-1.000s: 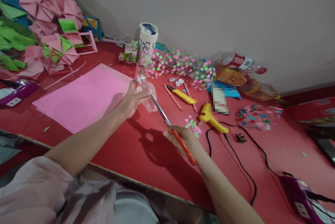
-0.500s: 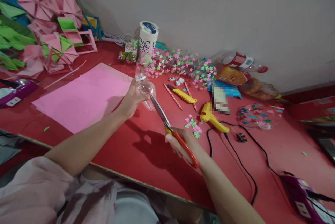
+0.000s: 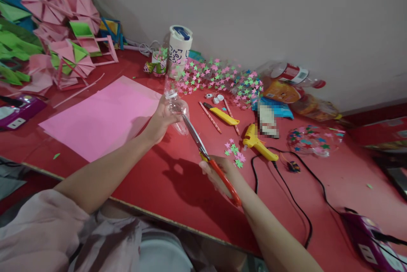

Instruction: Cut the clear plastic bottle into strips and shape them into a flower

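Held up over the red table, a clear plastic bottle piece [image 3: 180, 108] with a white ring at its neck sits in my left hand [image 3: 161, 120], fingers wrapped round it. My right hand [image 3: 219, 172] grips scissors [image 3: 224, 180] with red-orange handles. Their blades look nearly closed, and the tips meet the clear plastic; whether they are cutting into it I cannot tell. Pink paper sheets [image 3: 104, 115] lie to the left of the bottle piece. To its right are a yellow box cutter [image 3: 224, 116], striped straws [image 3: 210, 118] and small pink and green stars [image 3: 234, 153].
A yellow glue gun [image 3: 259, 142] and its black cord lie right of my hands. Star-covered clear plastic [image 3: 219, 77] and a white tumbler [image 3: 180, 45] stand behind. Folded paper shapes [image 3: 70, 30] pile up at far left. Purple power strips [image 3: 370, 242] sit at both sides.
The scissor handles have shifted very slightly and their blades look a little closer together. My left hand and the bottle piece have hardly moved.
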A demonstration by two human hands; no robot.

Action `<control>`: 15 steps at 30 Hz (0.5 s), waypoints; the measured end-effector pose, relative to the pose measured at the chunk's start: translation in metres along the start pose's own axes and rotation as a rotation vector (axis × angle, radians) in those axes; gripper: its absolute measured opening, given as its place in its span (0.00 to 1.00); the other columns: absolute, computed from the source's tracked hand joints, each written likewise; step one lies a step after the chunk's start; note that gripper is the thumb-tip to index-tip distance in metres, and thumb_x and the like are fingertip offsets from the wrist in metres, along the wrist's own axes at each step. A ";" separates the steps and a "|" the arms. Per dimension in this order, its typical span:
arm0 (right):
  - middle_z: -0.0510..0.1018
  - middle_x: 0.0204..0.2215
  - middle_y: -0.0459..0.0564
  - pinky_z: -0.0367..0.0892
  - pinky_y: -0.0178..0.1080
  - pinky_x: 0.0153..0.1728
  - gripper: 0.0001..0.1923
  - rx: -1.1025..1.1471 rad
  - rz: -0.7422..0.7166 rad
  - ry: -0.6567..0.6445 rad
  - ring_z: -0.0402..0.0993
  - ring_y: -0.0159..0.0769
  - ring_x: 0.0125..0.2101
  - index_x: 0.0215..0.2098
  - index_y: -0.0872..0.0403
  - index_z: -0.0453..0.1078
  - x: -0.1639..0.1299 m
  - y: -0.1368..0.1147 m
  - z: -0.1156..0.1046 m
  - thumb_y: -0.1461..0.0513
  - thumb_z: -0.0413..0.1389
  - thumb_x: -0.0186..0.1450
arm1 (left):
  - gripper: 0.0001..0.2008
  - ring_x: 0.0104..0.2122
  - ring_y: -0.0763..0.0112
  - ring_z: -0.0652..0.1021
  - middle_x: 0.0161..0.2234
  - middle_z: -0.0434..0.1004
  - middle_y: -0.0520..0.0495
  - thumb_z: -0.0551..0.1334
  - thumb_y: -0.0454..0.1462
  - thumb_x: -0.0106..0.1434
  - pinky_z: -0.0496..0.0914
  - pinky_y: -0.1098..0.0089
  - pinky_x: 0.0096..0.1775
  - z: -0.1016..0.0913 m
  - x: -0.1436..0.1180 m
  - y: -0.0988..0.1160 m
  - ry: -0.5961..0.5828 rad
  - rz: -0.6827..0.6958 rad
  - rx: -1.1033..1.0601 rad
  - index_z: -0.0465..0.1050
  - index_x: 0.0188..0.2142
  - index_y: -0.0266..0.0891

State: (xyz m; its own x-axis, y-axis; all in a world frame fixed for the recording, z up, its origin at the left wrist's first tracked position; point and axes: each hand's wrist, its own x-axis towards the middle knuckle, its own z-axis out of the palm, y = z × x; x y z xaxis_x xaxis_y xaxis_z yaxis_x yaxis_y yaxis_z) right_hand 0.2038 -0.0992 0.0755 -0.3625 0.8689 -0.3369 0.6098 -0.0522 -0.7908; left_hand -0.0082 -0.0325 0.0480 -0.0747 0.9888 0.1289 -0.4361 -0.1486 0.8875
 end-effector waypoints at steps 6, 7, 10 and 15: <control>0.56 0.13 0.40 0.48 0.33 0.17 0.28 -0.035 0.025 -0.029 0.53 0.27 0.16 0.20 0.50 0.55 0.002 -0.003 0.000 0.38 0.55 0.58 | 0.27 0.38 0.72 0.74 0.38 0.73 0.53 0.67 0.31 0.45 0.70 0.66 0.44 0.001 0.000 0.001 0.010 0.015 -0.023 0.65 0.45 0.46; 0.56 0.13 0.40 0.48 0.33 0.18 0.28 -0.040 0.029 -0.030 0.53 0.28 0.16 0.20 0.50 0.55 0.002 -0.003 0.000 0.38 0.55 0.58 | 0.26 0.37 0.73 0.74 0.38 0.73 0.53 0.67 0.31 0.45 0.70 0.66 0.44 0.001 0.000 0.001 0.007 0.020 -0.029 0.65 0.44 0.45; 0.55 0.14 0.40 0.49 0.33 0.18 0.28 -0.041 0.017 -0.015 0.53 0.28 0.17 0.20 0.50 0.54 0.003 -0.003 -0.001 0.38 0.54 0.58 | 0.25 0.36 0.75 0.74 0.36 0.73 0.55 0.68 0.32 0.45 0.70 0.67 0.43 0.001 0.001 0.001 -0.007 0.036 -0.042 0.64 0.43 0.45; 0.57 0.17 0.40 0.52 0.32 0.20 0.27 -0.058 -0.027 -0.019 0.57 0.28 0.19 0.23 0.51 0.56 0.001 0.000 -0.002 0.39 0.51 0.60 | 0.27 0.33 0.75 0.73 0.36 0.74 0.55 0.71 0.35 0.44 0.69 0.69 0.39 -0.001 0.002 -0.005 -0.058 0.054 0.003 0.64 0.43 0.45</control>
State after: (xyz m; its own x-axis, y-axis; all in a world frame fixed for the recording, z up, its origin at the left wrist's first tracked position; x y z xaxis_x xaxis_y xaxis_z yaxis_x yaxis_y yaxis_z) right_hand 0.2050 -0.0973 0.0762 -0.3924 0.8600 -0.3263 0.6392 -0.0002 -0.7690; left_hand -0.0067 -0.0297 0.0436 -0.0460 0.9784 0.2015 -0.4303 -0.2015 0.8799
